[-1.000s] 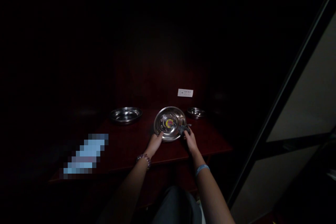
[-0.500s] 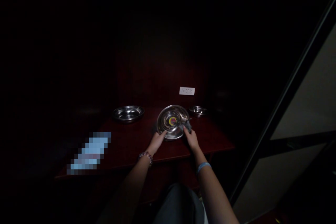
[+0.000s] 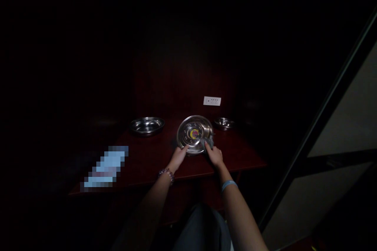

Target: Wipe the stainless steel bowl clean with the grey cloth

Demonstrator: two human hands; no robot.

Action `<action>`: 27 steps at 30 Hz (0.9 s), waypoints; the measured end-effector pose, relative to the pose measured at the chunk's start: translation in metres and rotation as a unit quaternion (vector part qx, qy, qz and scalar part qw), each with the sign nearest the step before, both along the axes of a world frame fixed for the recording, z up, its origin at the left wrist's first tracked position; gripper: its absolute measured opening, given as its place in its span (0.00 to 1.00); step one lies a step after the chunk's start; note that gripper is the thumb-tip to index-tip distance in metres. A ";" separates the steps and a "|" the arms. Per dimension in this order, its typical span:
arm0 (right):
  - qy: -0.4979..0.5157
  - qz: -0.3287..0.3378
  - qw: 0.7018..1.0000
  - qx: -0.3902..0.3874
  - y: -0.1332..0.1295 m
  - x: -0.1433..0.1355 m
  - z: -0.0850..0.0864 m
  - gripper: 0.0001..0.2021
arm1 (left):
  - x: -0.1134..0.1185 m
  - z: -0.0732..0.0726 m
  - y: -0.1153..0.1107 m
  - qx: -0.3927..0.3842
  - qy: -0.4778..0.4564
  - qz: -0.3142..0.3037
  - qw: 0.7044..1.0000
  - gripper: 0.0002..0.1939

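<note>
A shiny metal basin (image 3: 188, 125) with a round yellow and red label in its middle is held tilted above the dark red table (image 3: 141, 164). My left hand (image 3: 178, 157) grips its lower left rim, thumb on the inside. A grey cloth (image 3: 209, 141) lies against the basin's right side, pinched under the thumb of my right hand (image 3: 214, 154). The fingers behind the rim are hidden. Further back on the table are a wide metal basin (image 3: 146, 126) to the left and a small metal bowl (image 3: 224, 123) to the right.
A blurred-out light blue item (image 3: 107, 166) lies at the table's left front. A white socket panel (image 3: 212, 101) is on the back wall. To the right runs a slanted dark frame (image 3: 321, 121) with pale panels. My knee is below the table's front edge.
The view has shifted slightly, so the table and its items appear a little further right. My right thumb and the cloth have moved slightly left on the basin, which both hands still hold.
</note>
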State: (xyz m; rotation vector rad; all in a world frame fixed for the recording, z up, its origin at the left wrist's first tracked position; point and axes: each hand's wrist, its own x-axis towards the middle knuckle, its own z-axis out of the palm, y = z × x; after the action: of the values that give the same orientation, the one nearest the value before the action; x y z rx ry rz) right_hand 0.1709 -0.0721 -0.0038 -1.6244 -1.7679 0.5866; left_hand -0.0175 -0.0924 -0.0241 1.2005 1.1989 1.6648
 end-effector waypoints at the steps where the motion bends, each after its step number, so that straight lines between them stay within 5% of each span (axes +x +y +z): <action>1: 0.004 -0.002 1.000 -0.001 0.000 0.000 0.000 0.34 | 0.000 0.000 0.001 0.002 0.002 0.007 1.000 0.19; 15: 0.055 -0.008 0.998 0.018 0.000 0.001 -0.007 0.33 | 0.003 0.008 -0.005 -0.015 0.010 0.042 0.999 0.14; 27: 0.053 -0.007 0.998 0.015 0.005 -0.001 -0.014 0.31 | -0.001 0.008 -0.008 -0.037 0.039 -0.005 0.999 0.13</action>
State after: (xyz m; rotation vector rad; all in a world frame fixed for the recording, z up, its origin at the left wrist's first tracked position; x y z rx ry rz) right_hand 0.1697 -0.0672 -0.0176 -1.5555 -1.6798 0.6265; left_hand -0.0183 -0.1008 -0.0163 1.2349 1.2883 1.5648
